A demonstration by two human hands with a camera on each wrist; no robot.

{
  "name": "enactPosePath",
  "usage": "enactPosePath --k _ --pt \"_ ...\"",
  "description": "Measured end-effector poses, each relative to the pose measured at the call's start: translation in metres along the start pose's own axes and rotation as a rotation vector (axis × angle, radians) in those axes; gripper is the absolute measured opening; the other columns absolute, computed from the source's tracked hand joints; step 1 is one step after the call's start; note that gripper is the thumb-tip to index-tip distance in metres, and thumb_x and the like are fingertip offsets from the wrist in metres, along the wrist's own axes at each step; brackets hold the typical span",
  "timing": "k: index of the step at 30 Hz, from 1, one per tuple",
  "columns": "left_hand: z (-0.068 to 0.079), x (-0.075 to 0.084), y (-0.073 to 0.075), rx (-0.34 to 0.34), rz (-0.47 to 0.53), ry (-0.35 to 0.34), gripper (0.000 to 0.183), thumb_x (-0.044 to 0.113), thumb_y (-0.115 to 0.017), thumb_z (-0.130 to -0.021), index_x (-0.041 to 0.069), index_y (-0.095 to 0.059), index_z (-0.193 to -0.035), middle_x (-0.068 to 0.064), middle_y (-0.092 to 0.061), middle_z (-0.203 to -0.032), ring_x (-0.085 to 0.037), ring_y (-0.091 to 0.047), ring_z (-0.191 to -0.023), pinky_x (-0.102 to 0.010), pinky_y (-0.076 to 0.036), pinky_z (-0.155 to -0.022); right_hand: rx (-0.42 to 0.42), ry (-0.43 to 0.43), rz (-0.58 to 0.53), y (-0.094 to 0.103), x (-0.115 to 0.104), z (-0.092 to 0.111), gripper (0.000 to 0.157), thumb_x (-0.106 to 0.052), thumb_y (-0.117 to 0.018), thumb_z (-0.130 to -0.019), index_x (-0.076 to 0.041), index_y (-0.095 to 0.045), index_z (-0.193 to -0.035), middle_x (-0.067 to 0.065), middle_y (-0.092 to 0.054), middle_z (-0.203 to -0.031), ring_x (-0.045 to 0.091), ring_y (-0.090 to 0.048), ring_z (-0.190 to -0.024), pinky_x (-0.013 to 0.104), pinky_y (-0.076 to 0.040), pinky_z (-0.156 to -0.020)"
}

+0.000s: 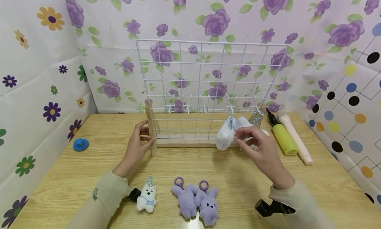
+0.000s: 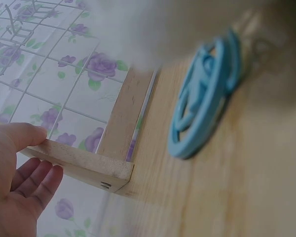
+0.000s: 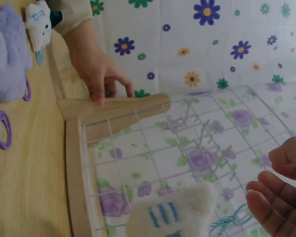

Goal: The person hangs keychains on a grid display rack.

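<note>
My left hand (image 1: 134,147) holds the wooden side post (image 1: 151,123) of a white wire grid rack (image 1: 201,63), thumb on one side and fingers on the other. Two white plush keychains hang from hooks at the grid's lower right; the nearer plush (image 1: 224,136) shows its blue clip, while the other plush (image 1: 244,122) is partly covered. Right beside them is my right hand (image 1: 262,149), its fingers loosely bent. In the right wrist view, a gap shows between thumb and fingers, with a blue clip (image 3: 232,222) close to the fingertips.
A white bear keychain (image 1: 146,199) and two purple plush keychains (image 1: 186,202) lie along the table's front. Several bare hooks (image 1: 178,107) hang on the grid. A yellow-green pump (image 1: 284,139) and a pale pink tube (image 1: 297,141) lie at right, a small blue object (image 1: 80,144) at left.
</note>
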State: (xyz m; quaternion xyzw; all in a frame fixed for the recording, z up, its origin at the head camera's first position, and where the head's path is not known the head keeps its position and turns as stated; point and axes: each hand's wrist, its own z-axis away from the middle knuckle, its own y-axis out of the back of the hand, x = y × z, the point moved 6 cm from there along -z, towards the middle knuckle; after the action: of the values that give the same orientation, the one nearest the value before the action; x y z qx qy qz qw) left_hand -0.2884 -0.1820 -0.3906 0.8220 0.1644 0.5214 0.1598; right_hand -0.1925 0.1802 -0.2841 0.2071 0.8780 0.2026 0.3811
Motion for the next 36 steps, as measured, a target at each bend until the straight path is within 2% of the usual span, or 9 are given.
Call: enactPosePath --k 7,18,22,27,36 --pt "0.001 -0.001 -0.001 -0.007 -0.002 0.001 0.070 -0.005 -0.067 -0.085 0.003 -0.029 -0.144 -0.023 -0.052 -0.115 -0.030 -0.054 -0.103 -0.025 -0.052 -0.081 -0.043 -0.007 -0.048 -0.017 0.007 0.016 0.025 0.007 -0.067 -0.084 -0.004 -0.065 -0.106 0.005 -0.067 -0.095 -0.002 -0.059 -0.083 0.016 -0.052 -0.063" --pt "0.000 -0.002 -0.002 -0.014 -0.006 0.012 0.069 -0.004 -0.066 -0.087 0.004 -0.029 -0.144 -0.022 -0.052 -0.117 -0.030 -0.053 -0.105 -0.027 -0.051 -0.082 -0.153 -0.059 -0.112 -0.050 0.021 0.039 0.021 -0.001 -0.067 -0.087 -0.009 -0.065 -0.106 0.005 -0.067 -0.095 0.000 -0.061 -0.083 0.022 -0.054 -0.060" --pt "0.000 -0.002 -0.002 -0.011 -0.005 0.018 0.068 -0.003 -0.065 -0.088 0.005 -0.029 -0.144 -0.021 -0.052 -0.117 -0.030 -0.053 -0.105 -0.030 -0.052 -0.083 -0.212 -0.100 -0.143 -0.063 0.026 0.046 0.018 -0.005 -0.067 -0.089 -0.010 -0.064 -0.105 0.008 -0.068 -0.095 0.000 -0.060 -0.083 0.022 -0.054 -0.061" --pt "0.000 0.000 -0.001 -0.008 -0.003 0.018 0.067 -0.002 -0.065 -0.088 0.005 -0.030 -0.144 -0.022 -0.052 -0.118 -0.030 -0.054 -0.105 -0.034 -0.053 -0.083 -0.299 -0.164 -0.173 -0.079 0.033 0.053 0.017 -0.010 -0.067 -0.090 -0.004 -0.065 -0.106 0.012 -0.069 -0.094 0.000 -0.060 -0.083 0.022 -0.053 -0.062" --pt "0.001 0.000 -0.002 -0.013 0.008 0.017 0.069 0.001 -0.066 -0.088 0.006 -0.028 -0.146 -0.021 -0.051 -0.119 -0.029 -0.053 -0.105 -0.029 -0.052 -0.083 -0.439 -0.209 -0.190 -0.099 0.038 0.063 0.022 -0.011 -0.067 -0.090 -0.002 -0.064 -0.110 0.015 -0.068 -0.097 0.002 -0.061 -0.083 0.021 -0.052 -0.065"
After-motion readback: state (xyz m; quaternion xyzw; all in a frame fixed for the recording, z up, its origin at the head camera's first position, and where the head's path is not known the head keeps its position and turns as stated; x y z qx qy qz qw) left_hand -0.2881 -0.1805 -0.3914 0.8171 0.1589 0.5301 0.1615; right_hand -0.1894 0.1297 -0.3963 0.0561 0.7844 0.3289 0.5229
